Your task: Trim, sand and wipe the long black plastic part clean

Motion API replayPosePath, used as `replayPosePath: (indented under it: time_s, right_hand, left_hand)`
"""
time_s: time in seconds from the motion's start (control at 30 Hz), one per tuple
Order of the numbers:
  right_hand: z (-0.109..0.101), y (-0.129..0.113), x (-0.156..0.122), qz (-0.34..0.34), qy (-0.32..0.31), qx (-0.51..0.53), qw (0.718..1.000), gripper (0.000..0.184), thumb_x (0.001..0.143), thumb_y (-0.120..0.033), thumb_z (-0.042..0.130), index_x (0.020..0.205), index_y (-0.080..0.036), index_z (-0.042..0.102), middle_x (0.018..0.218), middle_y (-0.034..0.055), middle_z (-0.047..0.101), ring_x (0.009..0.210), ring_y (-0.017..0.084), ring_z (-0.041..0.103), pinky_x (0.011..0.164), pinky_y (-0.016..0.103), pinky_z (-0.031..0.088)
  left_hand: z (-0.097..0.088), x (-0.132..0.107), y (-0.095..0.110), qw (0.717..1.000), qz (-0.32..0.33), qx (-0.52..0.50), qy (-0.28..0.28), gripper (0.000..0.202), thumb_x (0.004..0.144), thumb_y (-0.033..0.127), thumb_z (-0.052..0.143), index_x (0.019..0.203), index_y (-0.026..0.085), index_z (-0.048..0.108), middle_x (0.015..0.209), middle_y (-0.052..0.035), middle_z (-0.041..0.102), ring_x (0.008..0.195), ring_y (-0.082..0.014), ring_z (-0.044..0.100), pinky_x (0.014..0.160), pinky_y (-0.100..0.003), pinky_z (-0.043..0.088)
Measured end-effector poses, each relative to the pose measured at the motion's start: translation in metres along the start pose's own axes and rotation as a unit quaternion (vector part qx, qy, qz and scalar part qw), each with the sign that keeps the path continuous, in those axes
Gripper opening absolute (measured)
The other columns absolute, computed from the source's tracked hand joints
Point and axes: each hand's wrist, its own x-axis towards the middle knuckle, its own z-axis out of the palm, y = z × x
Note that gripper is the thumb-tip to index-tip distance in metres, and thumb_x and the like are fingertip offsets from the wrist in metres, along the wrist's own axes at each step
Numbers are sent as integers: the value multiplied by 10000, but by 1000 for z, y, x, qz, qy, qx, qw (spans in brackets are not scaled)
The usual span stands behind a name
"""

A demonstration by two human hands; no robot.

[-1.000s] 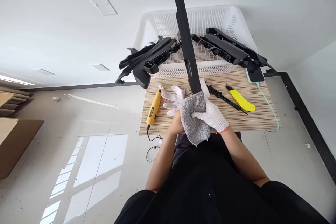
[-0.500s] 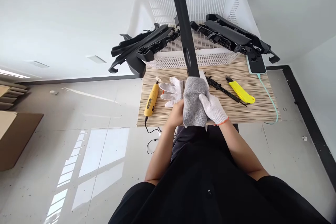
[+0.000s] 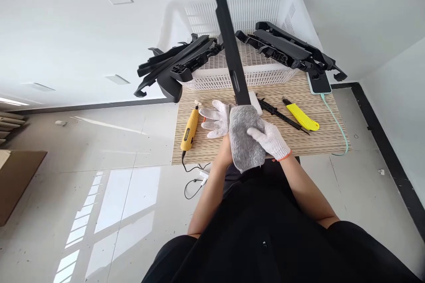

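Observation:
A long black plastic trim piece (image 3: 230, 44) rises at a slant over the table, its lower end hidden under a grey plush cloth (image 3: 246, 141). My bare left hand (image 3: 226, 149) is closed at the cloth's left edge around the trim's covered lower end; its fingers are mostly hidden. On the other side, my right hand (image 3: 270, 139), in a white knit glove with an orange cuff, grips the cloth against the trim, thumb on top. Just left of the cloth, an unworn white glove (image 3: 215, 118) lies on the table.
A yellow rotary tool (image 3: 190, 130) lies at the table's left. Black calipers (image 3: 280, 112), a yellow utility knife (image 3: 302, 116) and a charging phone (image 3: 319, 83) are on the right. Behind, a white plastic basket (image 3: 242, 75) bears several black trim parts (image 3: 282, 46) jutting past its sides.
The grey cloth and both hands have come slightly lower, towards my body. The trim's upper tip has moved down and left into view. The whole view has shifted a little.

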Motion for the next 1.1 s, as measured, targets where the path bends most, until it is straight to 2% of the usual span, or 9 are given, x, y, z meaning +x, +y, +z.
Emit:
replayPosePath:
  time_s: [0.1, 0.27, 0.43, 0.6, 0.73, 0.83, 0.93, 1.0, 1.1]
  right_hand:
    - [-1, 0, -2, -7, -25, -8, 1000, 448, 804, -555, 758, 1123, -250, 683, 1027, 56, 778, 947, 282, 720, 796, 347, 509]
    - [-4, 1, -6, 9, 15, 1, 1000, 478, 999, -589, 421, 848, -216, 680, 829, 81, 744, 862, 281, 712, 755, 366, 494]
    - [-4, -1, -8, 6, -23, -12, 1000, 488, 770, -553, 788, 1136, -251, 672, 1022, 46, 769, 949, 287, 711, 791, 361, 512]
    - [-5, 1, -9, 5, 7, 22, 1000, 447, 1001, -571, 446, 850, -220, 676, 841, 60, 751, 857, 258, 709, 771, 359, 506]
    - [-5, 2, -9, 11, -24, -2, 1000, 437, 798, -544, 768, 1104, -244, 682, 1011, 50, 774, 950, 286, 716, 803, 366, 524]
    - [-5, 3, -8, 4, -22, 1, 1000, 356, 871, -553, 682, 1035, -237, 694, 939, 48, 766, 915, 279, 714, 810, 370, 523]
    - [-4, 2, -8, 18, 10, 29, 999, 431, 993, -567, 460, 914, -215, 695, 868, 76, 744, 900, 283, 712, 832, 395, 532]
    - [-1, 1, -9, 30, 65, 22, 997, 421, 936, -576, 572, 1120, -214, 682, 1050, 103, 744, 1022, 321, 699, 903, 451, 541]
    - [6, -2, -16, 16, 215, -37, 976, 799, 794, -514, 780, 1477, -231, 477, 1449, 167, 553, 1359, 408, 517, 1082, 588, 466]
  left_hand:
    - [-2, 0, 1, 1000, -1, 0, -1, 194, 882, 327, 654, 1003, 180, 690, 1100, -97, 740, 1154, -321, 686, 1039, -435, 563]
    - [-3, -2, 5, 998, 0, 20, -57, 172, 892, 304, 647, 1005, 181, 689, 1109, -98, 738, 1139, -321, 672, 987, -442, 564]
    - [-2, -2, 0, 999, -14, 30, -42, 217, 831, 302, 713, 1022, 202, 688, 1149, -103, 738, 1179, -349, 665, 1044, -455, 546]
    - [-2, -4, -4, 998, -9, 47, -50, 122, 837, 267, 671, 939, 201, 686, 1047, -95, 751, 996, -314, 708, 898, -448, 591]
    - [-2, -5, -2, 998, -1, 41, -44, 211, 825, 262, 697, 1023, 191, 689, 1146, -115, 737, 1115, -335, 682, 979, -457, 557]
    - [-3, -3, 1, 998, 12, 46, -49, 177, 830, 287, 706, 981, 199, 685, 1074, -104, 738, 1081, -330, 686, 940, -451, 565]
    - [-3, -1, 2, 997, 22, 55, -59, 129, 847, 319, 690, 847, 193, 665, 952, -95, 728, 902, -295, 690, 805, -438, 575]
    - [-3, 0, 3, 996, 18, 66, -62, 145, 840, 307, 698, 786, 185, 643, 919, -96, 715, 878, -288, 681, 789, -429, 567]
    - [-1, 0, 2, 994, 6, 102, -50, 137, 786, 191, 710, 718, 192, 591, 859, -87, 693, 871, -283, 675, 782, -407, 559]
